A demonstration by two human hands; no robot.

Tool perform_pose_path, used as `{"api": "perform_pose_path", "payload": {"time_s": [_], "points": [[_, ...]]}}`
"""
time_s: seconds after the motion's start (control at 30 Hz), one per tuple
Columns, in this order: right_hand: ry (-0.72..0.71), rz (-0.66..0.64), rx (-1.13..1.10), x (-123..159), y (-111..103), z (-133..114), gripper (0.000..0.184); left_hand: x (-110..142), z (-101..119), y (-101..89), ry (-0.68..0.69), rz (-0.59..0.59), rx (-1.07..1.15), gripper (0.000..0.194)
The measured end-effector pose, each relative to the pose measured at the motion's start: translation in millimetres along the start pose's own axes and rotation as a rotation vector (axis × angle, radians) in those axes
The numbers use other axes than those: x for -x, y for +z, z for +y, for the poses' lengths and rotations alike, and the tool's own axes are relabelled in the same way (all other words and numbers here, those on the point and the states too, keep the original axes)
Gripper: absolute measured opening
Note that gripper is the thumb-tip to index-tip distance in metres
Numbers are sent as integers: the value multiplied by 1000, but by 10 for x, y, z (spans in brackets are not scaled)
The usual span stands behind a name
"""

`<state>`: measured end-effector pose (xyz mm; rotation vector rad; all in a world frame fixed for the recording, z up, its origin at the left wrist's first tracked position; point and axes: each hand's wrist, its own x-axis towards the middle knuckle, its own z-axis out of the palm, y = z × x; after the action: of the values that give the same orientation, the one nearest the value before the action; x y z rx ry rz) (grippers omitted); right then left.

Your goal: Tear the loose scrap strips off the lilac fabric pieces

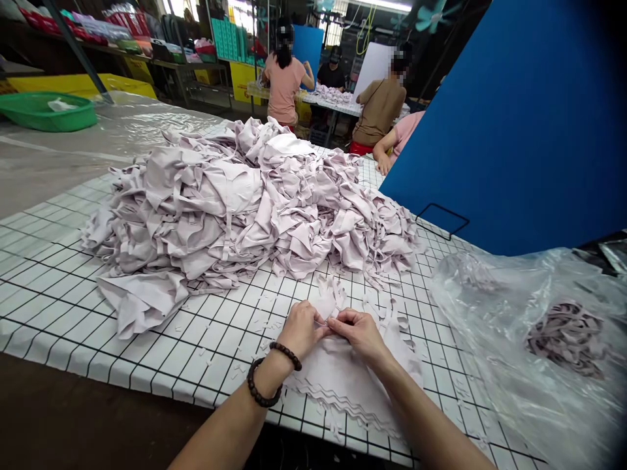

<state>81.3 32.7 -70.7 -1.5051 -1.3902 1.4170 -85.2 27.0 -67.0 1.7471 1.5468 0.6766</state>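
My left hand (pixel 304 328), with two dark bead bracelets on its wrist, pinches a pale lilac fabric piece at the front of the table. Right beside it, my right hand (pixel 356 331) grips the same fabric piece (pixel 343 378), thumb and fingertips closed. The two sets of fingertips almost meet. Under my wrists the fabric lies flat in layers with a wavy lower edge, and narrow straps stick out on its far side. Behind my hands rises a big pile of the same pale fabric (pixel 206 202). One folded piece (pixel 144 300) lies at the pile's near left.
A white grid-patterned tablecloth (pixel 215 339) covers the table, with small fabric scraps around. To the right lie a clear plastic bag (pixel 490 326) with strap bundles and a tall blue board (pixel 514 130). A green basket (pixel 49 111) stands far left. Several people work beyond.
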Motion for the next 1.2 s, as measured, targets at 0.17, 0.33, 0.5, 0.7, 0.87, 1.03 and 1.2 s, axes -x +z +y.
{"api": "perform_pose_path", "payload": {"time_s": [0.17, 0.33, 0.5, 0.7, 0.87, 1.03, 1.2], "points": [[49, -14, -34, 5, -8, -26, 37, -3, -16, 16, 8, 22, 10, 20], [134, -35, -89, 2, -19, -57, 38, -2, -26, 29, 10, 19, 5, 21], [112, -48, -57, 3, -8, -78, 38, 5, -22, 31, 12, 30, 23, 21], [90, -73, -31, 8, -8, -75, 38, 9, -10, 35, 8, 30, 28, 22], [12, -65, 38, -11, -34, -3, 36, 9, 2, 28, -9, 20, 39, 21], [-59, -85, 165, -8, -124, -54, 30, 11, 19, 22, -28, 16, 38, 22], [-48, -130, 223, -2, -172, -138, 31, 13, 30, 25, -22, 17, 24, 21]]}}
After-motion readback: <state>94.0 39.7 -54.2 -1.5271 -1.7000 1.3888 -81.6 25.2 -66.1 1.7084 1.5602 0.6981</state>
